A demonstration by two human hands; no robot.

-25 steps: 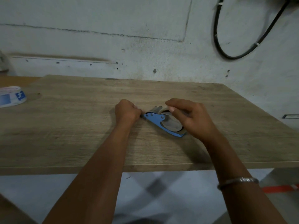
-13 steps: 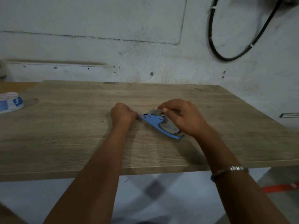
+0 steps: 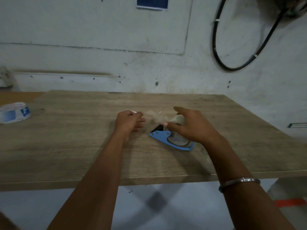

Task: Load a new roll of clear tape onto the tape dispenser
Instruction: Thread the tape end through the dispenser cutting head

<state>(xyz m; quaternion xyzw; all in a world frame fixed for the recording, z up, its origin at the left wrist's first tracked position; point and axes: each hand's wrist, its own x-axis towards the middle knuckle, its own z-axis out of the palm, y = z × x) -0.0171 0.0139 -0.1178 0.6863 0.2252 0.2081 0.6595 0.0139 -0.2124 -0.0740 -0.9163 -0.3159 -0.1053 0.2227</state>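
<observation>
A scuffed pale wall [image 3: 103, 39] with a looped black cable [image 3: 221, 60] and a blue notice [image 3: 152, 3] backs a wooden table [image 3: 74, 146], where a blue-and-white tape roll [image 3: 14, 114] sits at the far left edge. Near the table's centre lies a blue tape dispenser [image 3: 167, 138], a clear roll [image 3: 180, 120] seated in it and largely hidden by the right hand [image 3: 191, 128], whose fingers curl over the roll. Just beside it, the left hand [image 3: 128, 121] pinches a blurred strip of clear tape [image 3: 153, 116] drawn out from the roll.
</observation>
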